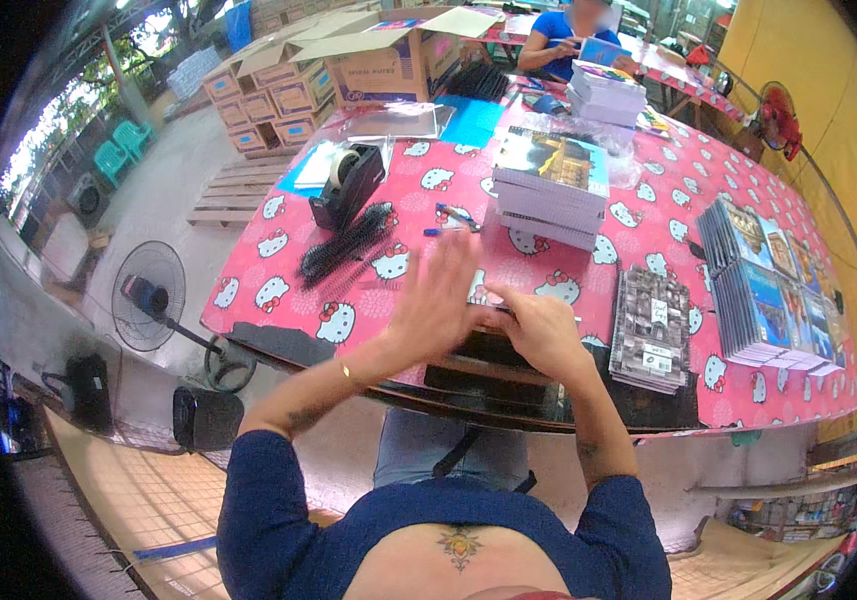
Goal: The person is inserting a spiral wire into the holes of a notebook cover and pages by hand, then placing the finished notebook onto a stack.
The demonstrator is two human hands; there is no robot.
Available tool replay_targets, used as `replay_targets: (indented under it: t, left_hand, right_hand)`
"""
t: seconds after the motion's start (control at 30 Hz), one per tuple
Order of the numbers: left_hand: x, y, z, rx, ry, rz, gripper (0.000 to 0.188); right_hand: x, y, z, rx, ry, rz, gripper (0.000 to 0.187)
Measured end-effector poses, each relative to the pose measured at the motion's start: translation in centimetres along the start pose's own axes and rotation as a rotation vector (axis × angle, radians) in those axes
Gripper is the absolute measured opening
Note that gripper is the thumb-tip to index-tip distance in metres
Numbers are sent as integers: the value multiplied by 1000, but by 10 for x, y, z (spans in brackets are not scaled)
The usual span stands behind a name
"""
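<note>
Left hand (438,300): fingers extended; grip cannot be told.
Right hand (543,330): fingers curled; contents hidden.
Dark flat item (493,378): below hands, at table's near edge.
Left margin: pink cloth (293,285) shows between black coils (348,250) and table edge.
Right margin: grey booklets (651,325), near right hand.

The pink table cover (670,222) bears white cat faces with red bows (paler pink flowers between them); the stacked rectangular notebooks (648,330) are patterned grey and black, the bulky tape dispenser (356,193) black, the broad wall (833,110) yellow.
</note>
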State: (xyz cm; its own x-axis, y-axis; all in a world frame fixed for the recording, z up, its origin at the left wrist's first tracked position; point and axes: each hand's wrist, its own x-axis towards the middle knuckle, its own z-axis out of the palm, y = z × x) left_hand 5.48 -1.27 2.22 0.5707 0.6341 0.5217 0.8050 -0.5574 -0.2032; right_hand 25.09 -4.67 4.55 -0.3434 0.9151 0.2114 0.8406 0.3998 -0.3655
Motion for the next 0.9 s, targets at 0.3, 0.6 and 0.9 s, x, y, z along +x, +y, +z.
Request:
replay_targets:
  t: [0.3, 0.6, 0.9]
  left_hand:
    - [2, 11, 3, -74, -81, 111, 80]
    - [-41, 29, 21, -210, -178, 168, 88]
    - [-56, 49, 22, -241, -105, 306, 88]
  right_hand:
    - [-54, 54, 36, 1135, 308, 233, 58]
    - [-44, 40, 65, 1079, 468, 255, 25]
    - [-48, 45, 70, 1087, 422, 98, 16]
